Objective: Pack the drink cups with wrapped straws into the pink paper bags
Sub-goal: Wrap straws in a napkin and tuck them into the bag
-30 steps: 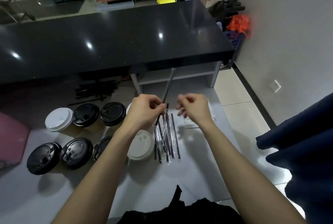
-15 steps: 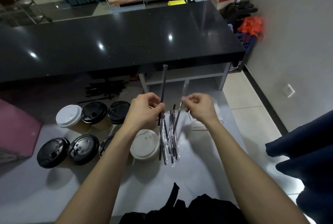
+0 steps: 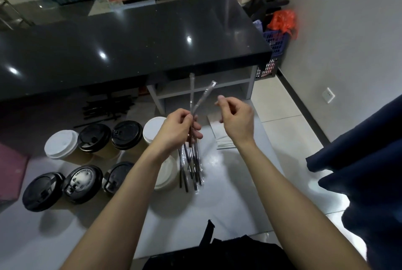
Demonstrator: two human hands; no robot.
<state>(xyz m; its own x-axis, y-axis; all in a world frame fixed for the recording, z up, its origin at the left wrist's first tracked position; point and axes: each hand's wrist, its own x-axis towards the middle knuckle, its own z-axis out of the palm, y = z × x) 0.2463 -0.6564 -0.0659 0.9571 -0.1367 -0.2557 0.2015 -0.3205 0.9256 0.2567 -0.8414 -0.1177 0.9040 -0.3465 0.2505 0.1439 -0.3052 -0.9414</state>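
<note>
1. Grey tabletop (image 3: 228,200) nearest the person carries a loose pile of wrapped straws (image 3: 192,169), lying just right of a white-lidded cup (image 3: 166,173).
2. Lidded drink cups (image 3: 84,182) stand in two rows to the left; none is in a bag, so packing looks not yet begun.
3. A pink bag (image 3: 10,174), judging by colour, shows only at the left edge, apart from the cups.
4. Above the pile, the left hand (image 3: 177,130) has its fingers curled round two held straws (image 3: 195,100), which fan upward.
5. The right hand (image 3: 237,118) hovers just beside them, fingers loosely bent, holding nothing visible.
6. Left to do, by my reading: gather the straws needed, then bag every cup.
7. Beyond runs a black counter (image 3: 130,37).
</note>
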